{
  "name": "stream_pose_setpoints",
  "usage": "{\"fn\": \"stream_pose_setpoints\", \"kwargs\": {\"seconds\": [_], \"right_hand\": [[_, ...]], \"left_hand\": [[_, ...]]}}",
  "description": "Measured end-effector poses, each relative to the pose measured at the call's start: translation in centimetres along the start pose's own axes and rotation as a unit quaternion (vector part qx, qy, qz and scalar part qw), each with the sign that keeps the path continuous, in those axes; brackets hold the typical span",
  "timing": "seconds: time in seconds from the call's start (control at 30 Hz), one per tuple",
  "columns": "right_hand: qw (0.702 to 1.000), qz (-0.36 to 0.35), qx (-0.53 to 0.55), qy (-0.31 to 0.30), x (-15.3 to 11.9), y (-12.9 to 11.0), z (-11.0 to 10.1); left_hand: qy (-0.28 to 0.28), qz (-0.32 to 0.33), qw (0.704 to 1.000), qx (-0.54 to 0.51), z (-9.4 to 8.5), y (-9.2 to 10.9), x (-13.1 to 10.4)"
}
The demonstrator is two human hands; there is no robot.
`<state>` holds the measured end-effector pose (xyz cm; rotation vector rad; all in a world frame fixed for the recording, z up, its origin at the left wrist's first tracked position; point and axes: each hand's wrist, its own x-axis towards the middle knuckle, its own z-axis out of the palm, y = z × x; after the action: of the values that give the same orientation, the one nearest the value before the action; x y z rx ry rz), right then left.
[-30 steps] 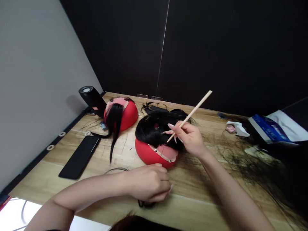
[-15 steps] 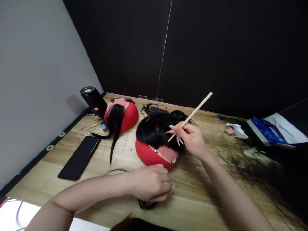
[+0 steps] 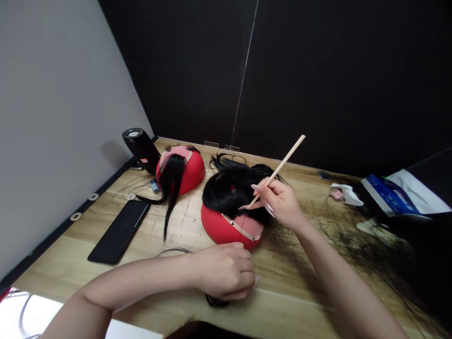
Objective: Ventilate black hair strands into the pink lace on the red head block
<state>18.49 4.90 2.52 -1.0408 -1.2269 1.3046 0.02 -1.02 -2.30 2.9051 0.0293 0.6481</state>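
A red dome-shaped head block point(image 3: 216, 226) stands in the middle of the table, its pale mesh cap point(image 3: 247, 227) pinned along the front edge. Glossy black hair point(image 3: 226, 190) covers the cap's top and back. My right hand point(image 3: 278, 202) grips a slim wooden stick point(image 3: 284, 162) slantwise, the lower end down at the hairline; its very tip is too small to make out. In front of the block, my left hand point(image 3: 228, 271) is closed, and a lock of black hair point(image 3: 215, 300) shows beneath it.
A second red block point(image 3: 194, 174) with a partly haired cap stands behind left, beside a black cylindrical speaker point(image 3: 141, 149). A phone point(image 3: 118, 231) lies at left. Loose hair point(image 3: 339, 235), crumpled tissue point(image 3: 349, 194) and a blue packet point(image 3: 388, 195) lie at right.
The stick's lower end and my right fingers have shifted slightly, with the fingers drawn closer to the hairline. My left hand keeps its place by the block. The whole view has moved a little.
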Motion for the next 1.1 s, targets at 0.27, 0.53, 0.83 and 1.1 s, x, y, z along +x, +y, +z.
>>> {"fn": "stream_pose_setpoints", "kwargs": {"seconds": [0.27, 0.53, 0.83, 1.1], "right_hand": [[1.0, 0.0, 0.0, -0.004, 0.6, -0.8, -0.4], [0.999, -0.036, 0.025, 0.028, 2.7, -3.5, -2.2], [0.996, -0.024, 0.07, 0.057, 8.3, -7.4, -6.5], [0.983, -0.031, -0.043, 0.174, 12.7, -4.6, -11.7]], "left_hand": [[0.008, 0.004, 1.0, -0.009, 0.1, -0.5, 0.2], [-0.012, 0.008, 0.999, -0.029, 0.0, -0.1, 0.2], [-0.014, 0.006, 0.999, -0.049, 0.7, 0.2, 0.1], [-0.014, 0.005, 0.998, -0.06, 0.6, 0.3, 0.1]]}}
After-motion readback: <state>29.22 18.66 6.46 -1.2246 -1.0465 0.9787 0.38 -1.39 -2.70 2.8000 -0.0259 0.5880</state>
